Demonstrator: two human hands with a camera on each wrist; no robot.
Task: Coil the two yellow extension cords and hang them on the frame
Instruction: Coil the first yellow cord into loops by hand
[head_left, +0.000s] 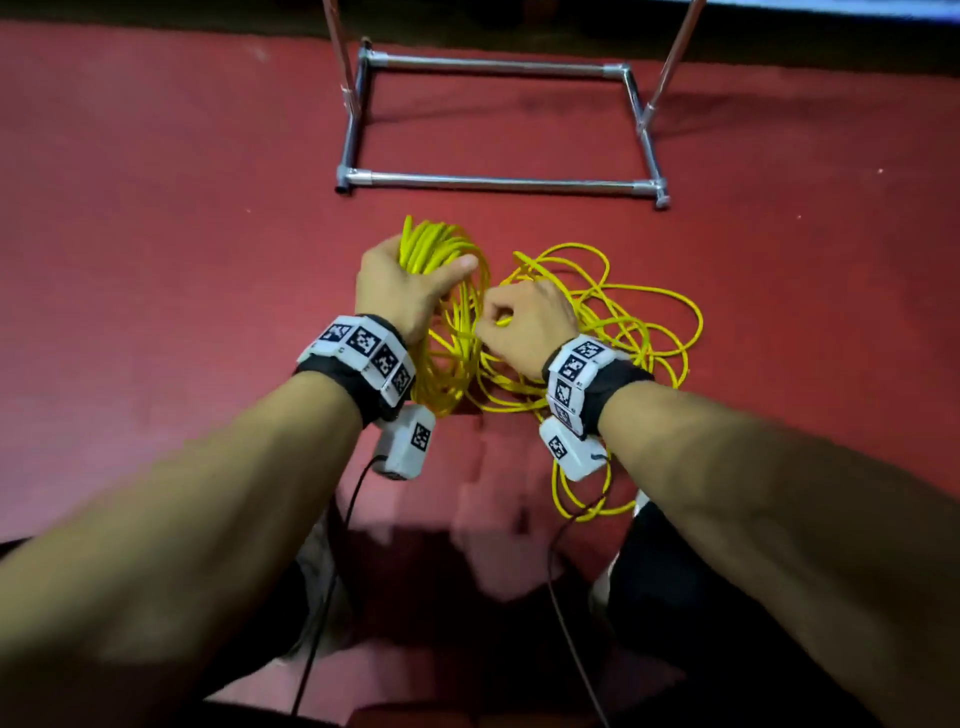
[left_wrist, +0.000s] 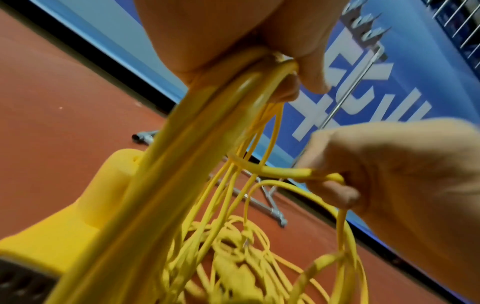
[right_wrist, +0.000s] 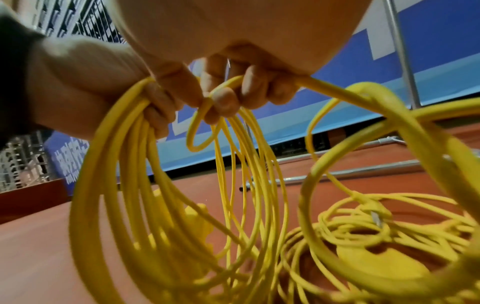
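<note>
My left hand grips the top of a coiled bundle of yellow cord that hangs down from it in several loops. My right hand is just right of the coil and pinches a single strand of yellow cord close to the loops. More yellow cord lies in a loose tangle on the red floor to the right. A yellow plug body shows low in the left wrist view. The metal tube frame stands on the floor beyond the cords.
Red floor surrounds the cords. The frame's two uprights rise at the back. A blue banner wall runs behind the frame. Black sensor cables trail from my wristbands toward my legs at the bottom.
</note>
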